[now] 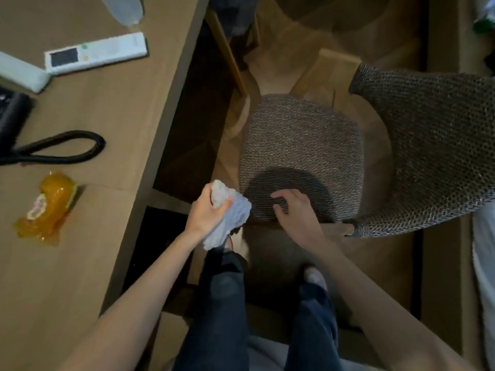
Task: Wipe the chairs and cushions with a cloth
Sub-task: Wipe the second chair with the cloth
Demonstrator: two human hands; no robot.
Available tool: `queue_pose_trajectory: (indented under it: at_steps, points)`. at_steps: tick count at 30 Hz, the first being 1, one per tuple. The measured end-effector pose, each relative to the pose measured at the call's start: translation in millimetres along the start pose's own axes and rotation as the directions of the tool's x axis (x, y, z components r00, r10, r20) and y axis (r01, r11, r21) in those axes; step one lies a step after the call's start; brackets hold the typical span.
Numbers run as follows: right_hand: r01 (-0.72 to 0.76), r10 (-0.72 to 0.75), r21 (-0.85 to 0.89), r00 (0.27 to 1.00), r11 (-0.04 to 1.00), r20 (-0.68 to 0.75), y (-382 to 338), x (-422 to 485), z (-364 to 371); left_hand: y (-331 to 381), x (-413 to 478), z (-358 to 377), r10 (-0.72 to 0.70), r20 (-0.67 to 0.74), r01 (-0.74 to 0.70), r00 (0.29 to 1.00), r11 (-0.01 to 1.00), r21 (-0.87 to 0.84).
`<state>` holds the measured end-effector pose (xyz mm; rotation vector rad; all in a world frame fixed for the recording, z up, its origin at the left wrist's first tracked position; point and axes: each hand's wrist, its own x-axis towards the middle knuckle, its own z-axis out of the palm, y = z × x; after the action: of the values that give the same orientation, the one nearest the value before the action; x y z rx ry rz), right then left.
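A chair stands in front of me with a grey woven seat cushion [302, 145] and a curved, dark honeycomb-textured backrest [428, 145] on its right side. My left hand [207, 210] grips a bunched white cloth [230, 215] just off the cushion's near left corner. My right hand [293, 210] hovers over or rests on the cushion's near edge, fingers loosely bent and holding nothing. A dark shadow falls across the cushion under that hand.
A wooden desk [112, 111] runs along the left, carrying a white remote [96, 53], a black cable loop [61, 148], an orange plastic wrapper [45, 207] and a clear bottle [123, 9]. My legs in dark trousers [222, 303] stand below the chair. The floor is wood.
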<state>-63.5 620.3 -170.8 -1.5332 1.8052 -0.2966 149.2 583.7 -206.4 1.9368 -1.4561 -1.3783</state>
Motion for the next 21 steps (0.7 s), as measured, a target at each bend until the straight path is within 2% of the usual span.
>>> queue_pose_trajectory:
  at_steps: [4,6,11,14,17,21]
  points:
    - [-0.136,0.139,0.049,0.989,0.989,-0.050,-21,44,27,-2,57,0,-0.063,0.132,0.090,0.989,0.974,-0.207]
    - [-0.170,0.175,0.054,0.981,0.984,-0.089,-19,66,39,-3,84,11,-0.086,0.177,0.126,0.980,0.966,-0.227]
    - [-0.178,0.179,0.024,0.978,0.984,-0.108,14,126,64,-18,158,60,-0.102,0.192,0.149,0.976,0.957,-0.249]
    - [-0.213,0.212,-0.074,0.977,0.974,-0.023,38,156,80,-34,191,87,-0.064,0.104,0.089,0.993,0.962,-0.258]
    - [-0.132,0.154,-0.222,0.985,0.966,0.083,54,177,99,-56,202,99,-0.133,0.082,0.152,0.988,0.946,-0.285]
    - [0.113,-0.063,-0.381,0.988,0.918,0.140,64,214,111,-89,198,111,-0.143,0.207,0.205,0.968,0.926,-0.318]
